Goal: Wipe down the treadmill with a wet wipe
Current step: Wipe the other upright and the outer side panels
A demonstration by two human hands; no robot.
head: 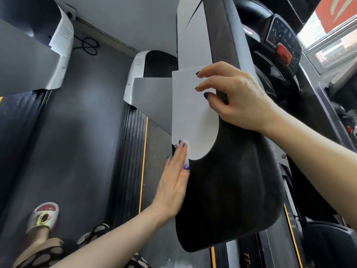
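A white wet wipe point(193, 117) lies spread flat over the side of the treadmill's black padded handrail point(228, 190) and its grey upright point(191, 41). My right hand point(237, 97) comes in from the right, its bent fingertips pressing the wipe's upper right part against the rail. My left hand point(173, 182) reaches up from below with fingers straight and together. Its fingertips lie on the wipe's lower left corner, and a sliver of wipe shows by the thumb. The console point(284, 41) with a red button sits at the upper right.
The treadmill's belt point(156, 140) with orange stripes and ribbed side rail point(131, 151) runs below. A second treadmill point(38, 60) stands at the left, with dark floor between. A slippered foot point(43, 217) is at the lower left. A black cable point(88, 45) lies by the wall.
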